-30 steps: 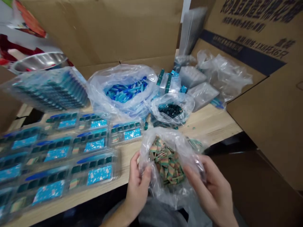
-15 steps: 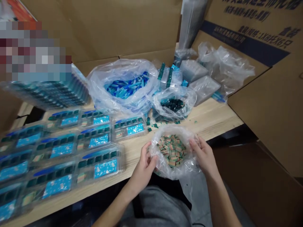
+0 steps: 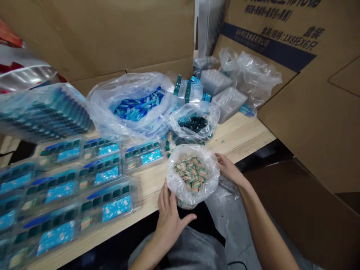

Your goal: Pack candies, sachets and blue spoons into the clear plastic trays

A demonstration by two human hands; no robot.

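Note:
A clear plastic bag (image 3: 194,152) with a rolled rim stands open at the table's front edge. It holds a heap of rainbow-striped sour candy pieces (image 3: 191,174). My right hand (image 3: 228,168) pinches the bag's right rim. My left hand (image 3: 171,221) is below the bag's lower left side, fingers spread, with its fingertips near or touching the plastic. It holds nothing.
Several blister trays with blue cards (image 3: 107,208) lie left on the wooden table (image 3: 239,135). Behind are a bag of blue candies (image 3: 132,107), a bag of dark green pieces (image 3: 193,123), and stacked clear trays (image 3: 215,81). Cardboard flaps (image 3: 292,101) wall the back and right.
The bag's mouth has gone from crumpled to rolled wide open, and the bag now stands lower on the table. My left hand has let go of it. The view has swung slightly.

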